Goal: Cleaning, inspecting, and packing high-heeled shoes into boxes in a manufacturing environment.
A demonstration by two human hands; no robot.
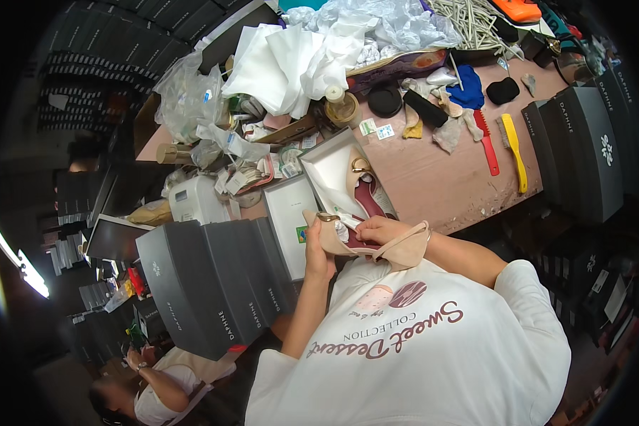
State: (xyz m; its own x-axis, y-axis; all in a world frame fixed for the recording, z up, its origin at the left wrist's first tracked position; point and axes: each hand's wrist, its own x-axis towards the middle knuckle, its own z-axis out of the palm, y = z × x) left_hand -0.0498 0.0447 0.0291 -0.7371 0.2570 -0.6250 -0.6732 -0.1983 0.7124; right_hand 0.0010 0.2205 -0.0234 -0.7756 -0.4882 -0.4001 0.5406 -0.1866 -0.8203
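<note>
Wearer's clothing, seen from above.
White short-sleeved T-shirt [433, 355] with dark red script print and round emblem; both forearms bare.

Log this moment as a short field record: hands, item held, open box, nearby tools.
left hand: grips the beige shoe at its toe end
right hand: fingers on the shoe's dark red insole
beige shoe: held above the table edge, strap hanging to the right
open shoe box: white inside, holds a second shoe
brushes: red brush and yellow brush side by side on the brown table
grey boxes: stacked at the left
</note>
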